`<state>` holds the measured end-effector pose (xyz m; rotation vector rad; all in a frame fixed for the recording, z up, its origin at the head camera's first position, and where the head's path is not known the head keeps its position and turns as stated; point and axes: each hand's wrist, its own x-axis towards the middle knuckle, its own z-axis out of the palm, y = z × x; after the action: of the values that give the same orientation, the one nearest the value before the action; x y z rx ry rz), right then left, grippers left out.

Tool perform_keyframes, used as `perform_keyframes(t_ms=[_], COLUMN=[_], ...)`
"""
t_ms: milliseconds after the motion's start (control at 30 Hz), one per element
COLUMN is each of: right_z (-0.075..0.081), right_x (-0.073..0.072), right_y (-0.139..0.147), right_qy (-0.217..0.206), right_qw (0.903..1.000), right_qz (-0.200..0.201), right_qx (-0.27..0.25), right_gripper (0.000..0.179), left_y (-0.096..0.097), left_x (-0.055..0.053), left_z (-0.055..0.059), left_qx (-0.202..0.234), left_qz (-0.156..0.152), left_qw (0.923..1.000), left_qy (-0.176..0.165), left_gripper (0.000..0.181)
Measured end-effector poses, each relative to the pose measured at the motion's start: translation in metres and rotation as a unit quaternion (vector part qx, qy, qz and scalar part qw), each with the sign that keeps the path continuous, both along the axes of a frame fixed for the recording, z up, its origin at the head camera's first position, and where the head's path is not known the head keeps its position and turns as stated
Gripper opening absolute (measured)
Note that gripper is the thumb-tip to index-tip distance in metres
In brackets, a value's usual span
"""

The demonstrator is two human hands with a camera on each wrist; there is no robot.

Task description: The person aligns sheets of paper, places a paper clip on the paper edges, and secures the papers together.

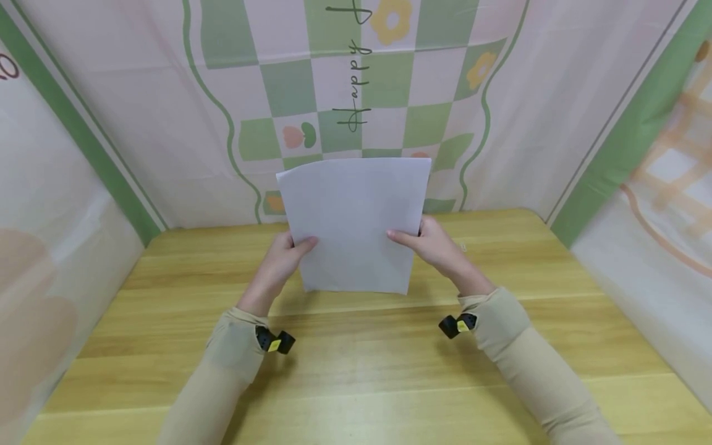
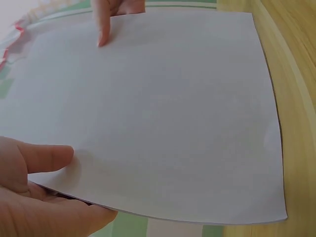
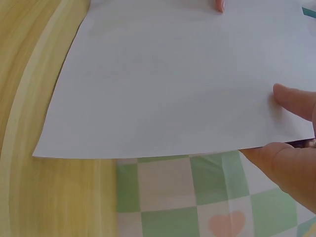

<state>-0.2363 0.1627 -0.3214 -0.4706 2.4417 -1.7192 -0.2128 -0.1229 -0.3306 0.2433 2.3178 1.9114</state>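
Observation:
Both hands hold up a blank white sheet of paper [image 1: 353, 216], tilted towards me, with its top left corner bending back a little. My left hand [image 1: 283, 254] pinches the left edge, thumb across the front and fingers behind. At the opposite edge, my right hand [image 1: 431, 244] pinches in the same way. In the left wrist view the left thumb presses on the paper [image 2: 163, 113] near its long edge. The right wrist view shows the right hand [image 3: 291, 138] with its thumb on the front and other fingers partly hidden behind the paper [image 3: 163, 84].
A wooden table [image 1: 356, 371] lies below the paper. Behind it hangs a pale curtain [image 1: 384, 80] with green checks, flowers and lettering. More patterned cloth [image 1: 662, 167] stands at the sides. A small clear object [image 1: 463, 247] lies by the right wrist.

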Motion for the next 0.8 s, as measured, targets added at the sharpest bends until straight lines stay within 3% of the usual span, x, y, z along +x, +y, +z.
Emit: perform_keyframes(t_ms=[400, 800], right_z=[0.008, 0.016], right_x=[0.003, 0.004], right_y=[-0.003, -0.010], right_qy=[0.010, 0.012], right_qw=[0.9995, 0.9980], right_qz=[-0.003, -0.029], right_qx=[-0.029, -0.055], right_gripper=[0.051, 0.054], left_y=[0.000, 0.003], left_x=[0.003, 0.001], left_z=[0.004, 0.011], left_qx=[0.024, 0.037], left_qz=[0.004, 0.035], left_qw=[0.9997, 0.9981], left_qy=[-0.001, 0.034], left_gripper=[0.043, 0.044])
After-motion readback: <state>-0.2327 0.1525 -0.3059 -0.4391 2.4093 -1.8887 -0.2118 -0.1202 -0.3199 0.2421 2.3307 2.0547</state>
